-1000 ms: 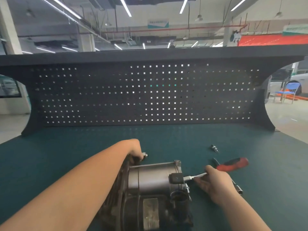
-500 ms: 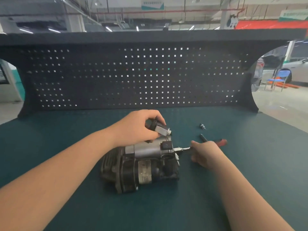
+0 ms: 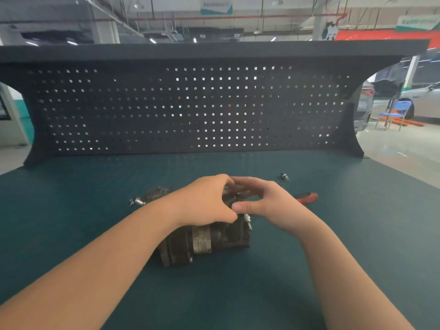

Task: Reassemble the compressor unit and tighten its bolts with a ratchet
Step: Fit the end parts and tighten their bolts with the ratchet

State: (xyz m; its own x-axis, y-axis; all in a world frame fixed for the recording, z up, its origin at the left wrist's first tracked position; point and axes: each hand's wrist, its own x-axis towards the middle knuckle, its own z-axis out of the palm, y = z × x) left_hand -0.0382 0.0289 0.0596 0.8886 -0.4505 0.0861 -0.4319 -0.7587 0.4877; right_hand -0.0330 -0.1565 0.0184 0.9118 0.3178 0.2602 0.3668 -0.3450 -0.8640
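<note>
Head view: the compressor unit (image 3: 204, 241) lies on its side at mid-bench, long axis left to right. Your left hand (image 3: 204, 201) and right hand (image 3: 269, 206) both curl around a small dark part (image 3: 229, 198) above it. The red-handled ratchet (image 3: 307, 198) lies right, a bolt (image 3: 137, 201) left.

Your right hand (image 3: 269, 206) let go of the ratchet (image 3: 307, 198), which lay on the tabletop (image 3: 357, 234), and joined your left hand (image 3: 204, 201) on the small part above the compressor (image 3: 207, 239).
</note>
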